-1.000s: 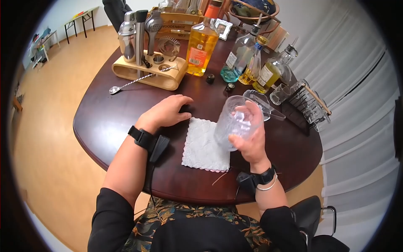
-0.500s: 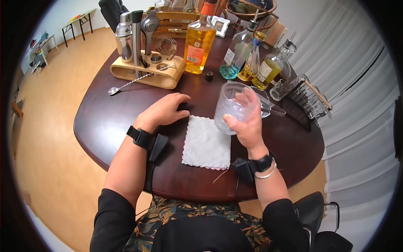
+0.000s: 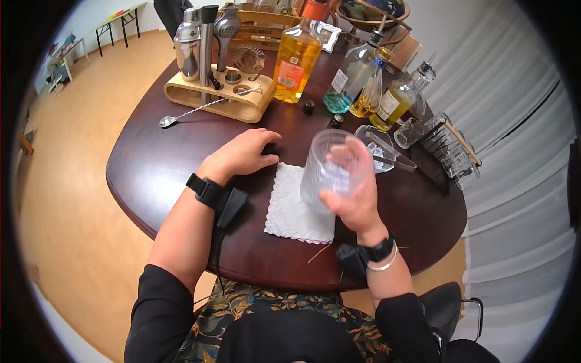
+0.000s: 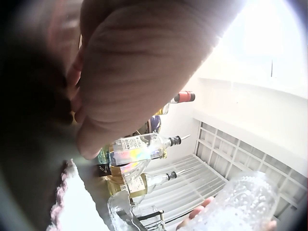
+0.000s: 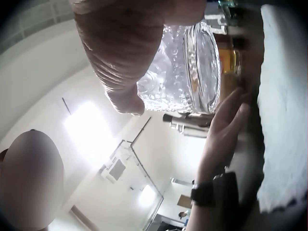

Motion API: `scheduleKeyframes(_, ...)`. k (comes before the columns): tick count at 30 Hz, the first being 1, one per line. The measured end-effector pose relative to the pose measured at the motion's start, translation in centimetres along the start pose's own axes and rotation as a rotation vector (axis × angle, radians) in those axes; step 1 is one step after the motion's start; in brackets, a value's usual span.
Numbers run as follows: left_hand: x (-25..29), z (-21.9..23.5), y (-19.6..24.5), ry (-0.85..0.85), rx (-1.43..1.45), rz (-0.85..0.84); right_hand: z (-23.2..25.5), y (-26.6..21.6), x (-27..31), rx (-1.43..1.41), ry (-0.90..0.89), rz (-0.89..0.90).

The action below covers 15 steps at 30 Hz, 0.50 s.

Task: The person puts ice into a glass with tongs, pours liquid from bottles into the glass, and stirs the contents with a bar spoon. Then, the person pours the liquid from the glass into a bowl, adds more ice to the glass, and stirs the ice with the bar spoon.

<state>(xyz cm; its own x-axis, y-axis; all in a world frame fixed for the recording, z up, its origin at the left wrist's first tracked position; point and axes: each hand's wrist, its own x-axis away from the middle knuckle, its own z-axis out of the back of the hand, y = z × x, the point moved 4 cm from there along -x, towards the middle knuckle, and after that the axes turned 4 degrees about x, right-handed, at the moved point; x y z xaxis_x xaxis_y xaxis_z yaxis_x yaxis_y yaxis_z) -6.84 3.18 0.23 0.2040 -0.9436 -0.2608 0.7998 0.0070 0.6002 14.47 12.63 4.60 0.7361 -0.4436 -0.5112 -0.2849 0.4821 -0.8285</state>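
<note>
Glass (image 3: 322,172) gripped in right hand (image 3: 354,202), lifted off the cloth (image 3: 293,212) lying between the hands; left hand (image 3: 243,153) relaxed, holding nothing. Reads as a mid-air handling step; next move calls for firm right grip, careful tilt control.

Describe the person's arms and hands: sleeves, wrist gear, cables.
Left hand and right hand: no gloves. Black sleeves, ending around the elbows. Each wrist: black strap with a black boxy unit. Thin dark cable below the left unit. Right wrist also has a slim silvery bracelet.
</note>
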Motion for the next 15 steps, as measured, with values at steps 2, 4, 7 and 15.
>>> scheduleKeyframes(2, 0.1, 0.1, 0.4, 0.015, 0.004, 0.002, 0.7, 1.3, -1.3, 0.077, 0.112, -0.048)
scheduleKeyframes(4, 0.0, 0.2, 0.5, -0.016, 0.003, 0.011, 1.6, 1.3, -1.2, -0.007, 0.15, -0.097)
scheduleKeyframes(7, 0.0, 0.2, 0.1, 0.001, -0.007, 0.011, 0.9, 0.4, 0.8, -0.095, -0.026, -0.09)
scheduleKeyframes(15, 0.0, 0.1, 0.1, -0.005, -0.003, 0.014, 1.7, 0.6, 0.5, -0.181, 0.058, -0.111)
